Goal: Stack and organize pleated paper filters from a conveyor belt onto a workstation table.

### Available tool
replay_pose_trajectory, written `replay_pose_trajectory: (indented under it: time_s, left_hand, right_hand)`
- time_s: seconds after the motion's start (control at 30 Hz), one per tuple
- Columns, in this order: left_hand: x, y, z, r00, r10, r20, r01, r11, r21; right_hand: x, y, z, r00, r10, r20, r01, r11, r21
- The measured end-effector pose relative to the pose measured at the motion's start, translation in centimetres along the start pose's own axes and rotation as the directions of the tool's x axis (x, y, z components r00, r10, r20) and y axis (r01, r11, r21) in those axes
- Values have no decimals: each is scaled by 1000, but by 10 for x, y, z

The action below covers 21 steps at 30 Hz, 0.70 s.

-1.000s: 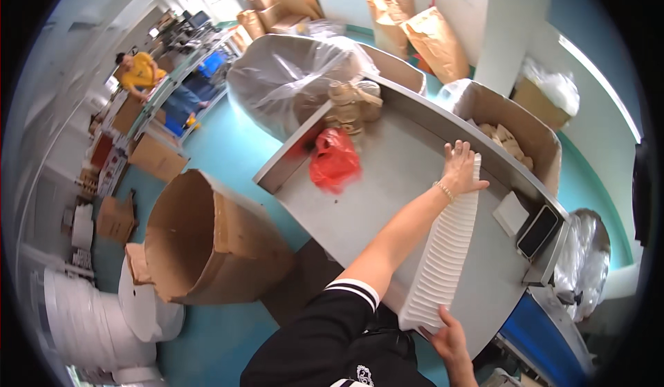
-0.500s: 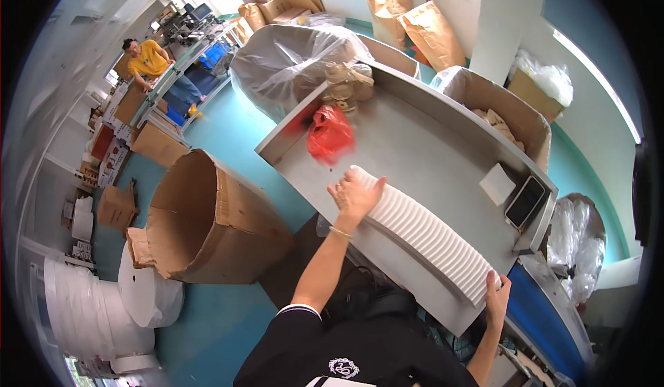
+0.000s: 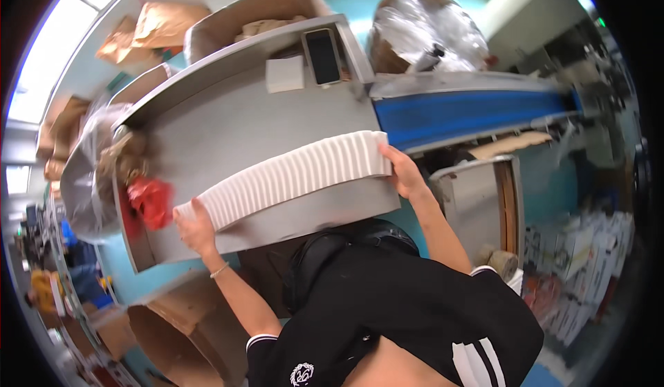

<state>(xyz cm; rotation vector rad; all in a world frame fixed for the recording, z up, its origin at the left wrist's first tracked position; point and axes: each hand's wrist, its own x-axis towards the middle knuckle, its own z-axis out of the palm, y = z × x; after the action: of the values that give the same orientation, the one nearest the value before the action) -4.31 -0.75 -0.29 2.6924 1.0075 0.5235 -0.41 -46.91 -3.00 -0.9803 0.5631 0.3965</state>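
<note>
You have the long white ribbed stack of nested paper cups or lids (image 3: pixel 290 174) lying on its side across the grey metal work table (image 3: pixel 277 117), and you press it between both palms. Your left hand (image 3: pixel 196 226) is spread flat against the stack's end at about eight o'clock, fingers closed over the rim. Your right hand (image 3: pixel 401 170) cups the opposite end at about three o'clock, thumb on top. Neither hand is free; both are closed on the stack.

A second ago the stack stood nearly on end at the table's edge, with one hand on top and the other at the bottom. Half a second ago it was tipping onto the table. Now it lies flat and bows slightly upward in the middle, so the squeeze from both ends is what keeps the pieces together.

A crumpled red plastic bag (image 3: pixel 150 200) lies just beside the left end, at nine o'clock. A dark flat phone-like device (image 3: pixel 322 55) and a small white block (image 3: pixel 284 74) sit well apart at twelve o'clock. A blue conveyor belt (image 3: pixel 470 114) runs off at two o'clock.
</note>
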Motion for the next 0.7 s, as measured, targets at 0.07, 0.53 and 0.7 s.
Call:
replay_pose_trajectory:
  time_s: [0.07,0.53,0.7]
  left_hand:
    - [-2,8,-2,996,-69,62,73,995,-62]
    - [-18,10,1,1000,22,15,-20,991,-129]
    - [-17,4,3,998,58,0,-57,983,-174]
  right_hand:
    - [-11,-9,-14,997,77,-27,-80,987,-138]
    - [-8,5,11,973,-144,-183,114,980,-163]
    - [-14,-11,-27,996,66,60,-49,968,-244]
